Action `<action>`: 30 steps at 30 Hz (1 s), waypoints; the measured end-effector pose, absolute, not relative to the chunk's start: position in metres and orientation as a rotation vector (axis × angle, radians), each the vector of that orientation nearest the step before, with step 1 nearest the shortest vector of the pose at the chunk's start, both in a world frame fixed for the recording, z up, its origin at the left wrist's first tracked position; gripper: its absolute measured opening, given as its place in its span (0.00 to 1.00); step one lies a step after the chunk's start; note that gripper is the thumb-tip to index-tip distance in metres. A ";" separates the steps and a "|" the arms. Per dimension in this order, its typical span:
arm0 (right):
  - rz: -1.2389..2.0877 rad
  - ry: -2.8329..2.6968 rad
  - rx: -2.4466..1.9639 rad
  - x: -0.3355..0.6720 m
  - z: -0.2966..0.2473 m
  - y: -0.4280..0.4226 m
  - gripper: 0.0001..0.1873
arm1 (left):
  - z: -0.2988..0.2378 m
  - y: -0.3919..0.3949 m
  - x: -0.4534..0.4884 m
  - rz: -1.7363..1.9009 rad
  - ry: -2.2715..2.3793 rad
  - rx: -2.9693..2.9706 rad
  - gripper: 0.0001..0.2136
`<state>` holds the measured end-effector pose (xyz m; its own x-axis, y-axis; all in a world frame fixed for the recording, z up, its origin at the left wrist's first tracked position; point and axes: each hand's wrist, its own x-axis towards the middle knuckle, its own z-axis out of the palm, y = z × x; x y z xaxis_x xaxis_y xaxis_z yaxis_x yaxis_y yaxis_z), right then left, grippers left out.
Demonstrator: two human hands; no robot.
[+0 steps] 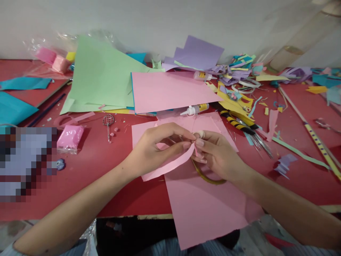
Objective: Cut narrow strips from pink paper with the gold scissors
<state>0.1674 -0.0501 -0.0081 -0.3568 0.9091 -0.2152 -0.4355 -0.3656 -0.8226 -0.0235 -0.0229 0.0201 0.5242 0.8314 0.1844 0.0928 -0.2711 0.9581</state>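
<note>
We see the left hand (157,140) and the right hand (217,151) nearly fingertip to fingertip, both pinching the pink strip (174,164) above the front of the table; a gold-coloured ring (210,179) shows bare below the right hand, though we cannot tell whether it is gripped. We judge the work to be at an early stage; the strip is already separate, but most of its length hangs free, and we see no fastening along it; what its pinched end meets is hidden by the fingers. The strip is pale, narrow and gently curved, sloping down to the left under the left palm. Beneath lies a large pink sheet (210,213), overhanging the table edge; beyond the hands we find a glue bottle (198,109), and to its right yellow-and-black handles (236,121).
</note>
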 end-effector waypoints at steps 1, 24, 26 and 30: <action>1.883 -0.824 -0.852 0.167 -0.008 -0.050 0.13 | 0.019 -0.023 -0.023 0.881 0.772 1.719 0.06; 1.646 -1.215 -0.600 0.175 -0.018 -0.053 0.04 | 0.017 -0.029 -0.018 0.717 0.544 1.224 0.04; 1.593 -1.264 -0.583 0.176 -0.016 -0.053 0.04 | 0.018 -0.028 -0.018 0.654 0.534 1.174 0.03; 1.480 -1.295 -0.617 0.172 -0.013 -0.055 0.04 | 0.016 -0.027 -0.019 0.618 0.494 1.118 0.02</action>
<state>0.1721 -0.0548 -0.0125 -0.3391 0.9101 0.2380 -0.3569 0.1096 -0.9277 -0.0187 -0.0271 0.0162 0.7332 0.6775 -0.0588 -0.2065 0.3041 0.9300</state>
